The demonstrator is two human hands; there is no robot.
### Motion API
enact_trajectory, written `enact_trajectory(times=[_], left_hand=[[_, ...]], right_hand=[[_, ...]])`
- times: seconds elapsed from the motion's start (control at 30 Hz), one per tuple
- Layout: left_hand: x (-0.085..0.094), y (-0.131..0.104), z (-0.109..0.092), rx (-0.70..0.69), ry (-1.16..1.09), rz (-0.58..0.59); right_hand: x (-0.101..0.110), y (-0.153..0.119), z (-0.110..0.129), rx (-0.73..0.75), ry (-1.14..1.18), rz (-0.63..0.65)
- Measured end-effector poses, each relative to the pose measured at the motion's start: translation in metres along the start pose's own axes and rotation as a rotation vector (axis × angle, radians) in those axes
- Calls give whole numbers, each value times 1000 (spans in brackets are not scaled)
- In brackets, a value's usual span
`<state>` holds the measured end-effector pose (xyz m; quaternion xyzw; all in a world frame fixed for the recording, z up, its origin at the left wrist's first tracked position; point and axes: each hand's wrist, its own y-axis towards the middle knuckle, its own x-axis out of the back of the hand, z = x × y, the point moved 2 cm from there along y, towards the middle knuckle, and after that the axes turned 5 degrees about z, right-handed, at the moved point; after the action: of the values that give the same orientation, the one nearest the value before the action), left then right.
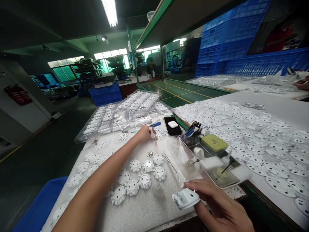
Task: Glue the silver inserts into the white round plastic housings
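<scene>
The left hand (145, 133) apparently grips a small translucent plastic bottle (153, 135), the right (218, 203) pinches a round white plastic part (185, 199), a handling step seemingly needing steadiness next.

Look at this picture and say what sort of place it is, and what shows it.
Probably a factory workshop: many matching white discs cover the right-hand table, blue crates stand stacked beyond, and clear plastic packs hold many small white parts.
</scene>
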<state>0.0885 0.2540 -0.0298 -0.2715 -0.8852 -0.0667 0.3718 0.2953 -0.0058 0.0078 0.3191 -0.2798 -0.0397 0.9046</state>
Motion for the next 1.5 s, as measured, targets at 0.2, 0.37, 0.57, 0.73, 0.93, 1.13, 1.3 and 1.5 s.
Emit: enact_trajectory(times=[0.2, 0.37, 0.57, 0.73, 0.93, 1.13, 1.3, 1.5], left_hand=[[-7, 5, -11, 47, -28, 45], [14, -4, -20, 63, -83, -45], [64, -75, -63, -3, -281, -352], [46, -167, -107, -62, -570, -358], [-19, -226, -119, 31, -827, -227], [-38, -245, -105, 63, -729, -294], [-42, -258, -96, -134, -509, -323], [-63, -270, -79, -322, -422, -553]], right_hand=[[-3, -5, -3, -15, -4, 3], [-2, -3, -3, -8, -28, 8], [-3, -1, 4, 81, -117, -63], [-13, 2, 7, 161, -122, -10], [-33, 15, 15, 302, 34, 192], [-50, 23, 29, 422, 52, 252], [-59, 19, 32, 375, 90, 264], [-61, 5, 29, 310, 113, 360]])
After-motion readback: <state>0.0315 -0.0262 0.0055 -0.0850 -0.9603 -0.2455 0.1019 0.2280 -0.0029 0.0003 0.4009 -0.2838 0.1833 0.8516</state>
